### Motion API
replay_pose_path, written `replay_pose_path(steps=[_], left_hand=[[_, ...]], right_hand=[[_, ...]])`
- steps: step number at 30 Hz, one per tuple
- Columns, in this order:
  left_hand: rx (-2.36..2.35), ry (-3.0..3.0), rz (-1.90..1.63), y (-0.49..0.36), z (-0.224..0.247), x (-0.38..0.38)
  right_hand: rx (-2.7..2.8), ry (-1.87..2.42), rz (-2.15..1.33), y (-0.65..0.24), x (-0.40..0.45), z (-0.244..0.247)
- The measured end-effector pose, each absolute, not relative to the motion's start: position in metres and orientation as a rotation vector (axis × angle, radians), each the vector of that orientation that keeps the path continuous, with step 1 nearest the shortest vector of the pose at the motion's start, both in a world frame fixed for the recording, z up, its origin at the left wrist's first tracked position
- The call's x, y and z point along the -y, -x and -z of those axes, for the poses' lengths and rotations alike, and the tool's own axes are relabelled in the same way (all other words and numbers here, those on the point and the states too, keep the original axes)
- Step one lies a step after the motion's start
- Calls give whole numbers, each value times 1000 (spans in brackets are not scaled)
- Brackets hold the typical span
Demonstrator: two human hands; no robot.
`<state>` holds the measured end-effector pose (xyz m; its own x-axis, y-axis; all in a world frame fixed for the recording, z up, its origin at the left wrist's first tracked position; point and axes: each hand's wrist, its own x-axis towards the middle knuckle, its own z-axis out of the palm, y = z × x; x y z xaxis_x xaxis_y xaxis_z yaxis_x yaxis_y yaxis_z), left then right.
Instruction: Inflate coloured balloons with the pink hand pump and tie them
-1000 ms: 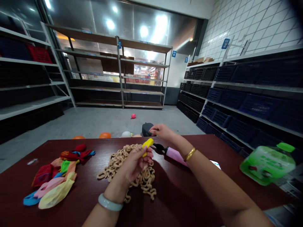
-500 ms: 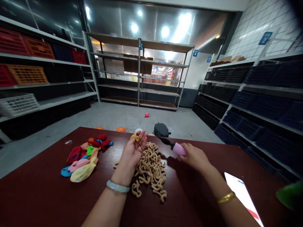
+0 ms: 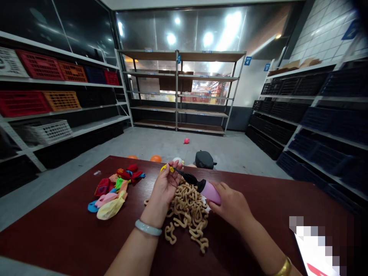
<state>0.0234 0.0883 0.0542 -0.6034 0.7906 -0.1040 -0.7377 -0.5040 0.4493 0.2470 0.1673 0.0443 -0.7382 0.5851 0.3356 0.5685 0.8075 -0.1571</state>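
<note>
My left hand (image 3: 166, 184) is closed on a small yellow balloon (image 3: 164, 168), its neck held between thumb and fingers. In my right hand (image 3: 230, 203) is a pink balloon pump (image 3: 211, 192) with a black tapered nozzle. The nozzle's tip meets the balloon's neck; whether it is inside I cannot tell. Under both hands lies a heap of curled beige pieces (image 3: 188, 209) on the dark red table (image 3: 71, 237). To the left, limp balloons (image 3: 112, 202) in several colours lie in a loose pile.
A phone (image 3: 310, 253), partly blurred out, lies at the right. Beyond the table's far edge are orange balloons (image 3: 155, 158), a dark grey bag-like object (image 3: 204, 159) and a pink balloon (image 3: 186, 141) on the floor. Shelves with crates (image 3: 40, 65) line the sides.
My right hand has brought the pump left, so its nozzle now reaches the yellow balloon in my left hand. The whole view has shifted slightly.
</note>
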Motion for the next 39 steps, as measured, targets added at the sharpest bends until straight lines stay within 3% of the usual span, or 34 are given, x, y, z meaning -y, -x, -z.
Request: replay_pose_path(steps=[13,24,39], left_hand=[[-755,-367,-2156,-47,-55,-94],[-620,-456,-2080,-54,-54,-88],[-787,-541,-2007,-58,-53,-89]], right_hand=[[2623,922,-96,-247,-162,-41],[2514,899,-73,-249,-161,-35],[2497,772,-566,-253,-165,-43]])
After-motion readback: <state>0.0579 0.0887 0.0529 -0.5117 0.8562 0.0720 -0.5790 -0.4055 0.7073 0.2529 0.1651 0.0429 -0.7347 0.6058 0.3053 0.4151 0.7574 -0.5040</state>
